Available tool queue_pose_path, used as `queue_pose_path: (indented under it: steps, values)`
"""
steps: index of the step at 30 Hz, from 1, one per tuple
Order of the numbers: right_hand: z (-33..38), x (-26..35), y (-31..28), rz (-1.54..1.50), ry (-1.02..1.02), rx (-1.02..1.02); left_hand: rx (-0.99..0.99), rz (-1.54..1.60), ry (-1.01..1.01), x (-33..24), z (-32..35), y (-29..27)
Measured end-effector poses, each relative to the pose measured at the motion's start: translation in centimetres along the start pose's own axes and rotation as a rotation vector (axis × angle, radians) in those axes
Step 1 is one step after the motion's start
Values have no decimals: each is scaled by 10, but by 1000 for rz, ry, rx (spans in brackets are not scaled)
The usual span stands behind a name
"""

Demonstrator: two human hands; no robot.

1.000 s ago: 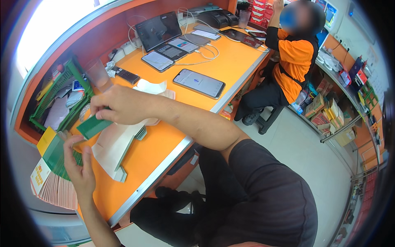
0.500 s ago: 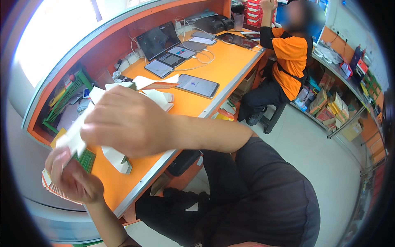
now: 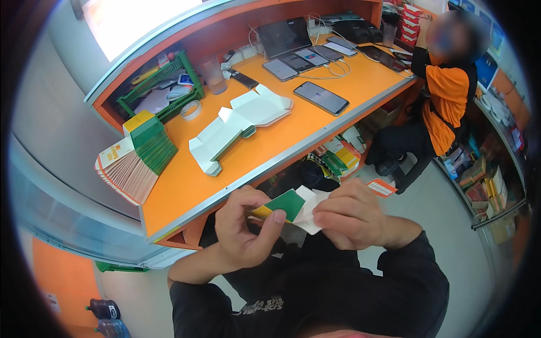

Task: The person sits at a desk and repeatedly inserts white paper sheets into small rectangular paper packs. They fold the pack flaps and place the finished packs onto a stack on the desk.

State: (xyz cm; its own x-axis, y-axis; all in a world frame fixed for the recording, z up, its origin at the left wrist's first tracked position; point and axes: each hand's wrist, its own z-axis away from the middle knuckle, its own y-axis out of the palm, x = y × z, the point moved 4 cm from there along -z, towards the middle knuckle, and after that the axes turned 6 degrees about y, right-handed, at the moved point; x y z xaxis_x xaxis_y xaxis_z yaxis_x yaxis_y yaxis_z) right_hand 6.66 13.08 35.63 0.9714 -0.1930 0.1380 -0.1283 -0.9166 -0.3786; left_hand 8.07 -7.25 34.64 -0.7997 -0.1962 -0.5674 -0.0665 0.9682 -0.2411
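In front of my body, just off the desk's near edge, I hold a small cardboard carton (image 3: 288, 206) with a green and yellow outside and white inner flaps. My left hand (image 3: 245, 228) pinches its green and yellow side, thumb on top. My right hand (image 3: 354, 217) is closed on the white flaps; an orange and white flap (image 3: 382, 187) sticks out beyond its knuckles. On the desk ahead lie white opened-out carton blanks (image 3: 242, 121), overlapping one another. A fanned stack of flat green, white and orange cartons (image 3: 138, 160) rests at the desk's left end.
The orange desk (image 3: 265, 147) carries a roll of tape (image 3: 190, 110), a plastic cup (image 3: 213, 78), a green tray (image 3: 160, 93), a phone (image 3: 321, 98) and several more phones with cables. A person in orange (image 3: 451, 96) sits at the right.
Both hands have come from over the desk's left end back toward my body with the carton. The view has shifted, so the desk's left end and the stack show fully.
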Motion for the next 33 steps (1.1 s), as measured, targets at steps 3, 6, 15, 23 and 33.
queue_pose_path:
  steps: [3, 6, 15, 23, 33]
  values:
    - [28, 2, 13, -21, 172, 51, 8, 54, -251, 17, 32, 10]
    - [55, -7, 36, -99, 366, 62, -43, 104, -485, 37, 62, 16]
    - [93, -14, 86, -152, 529, 226, -74, -65, -660, 65, 122, 20]
    - [104, -19, 112, -245, 589, 281, -62, -42, -755, 67, 131, 15]
    - [108, -30, 123, -334, 646, 289, -38, 18, -759, 76, 131, 4]
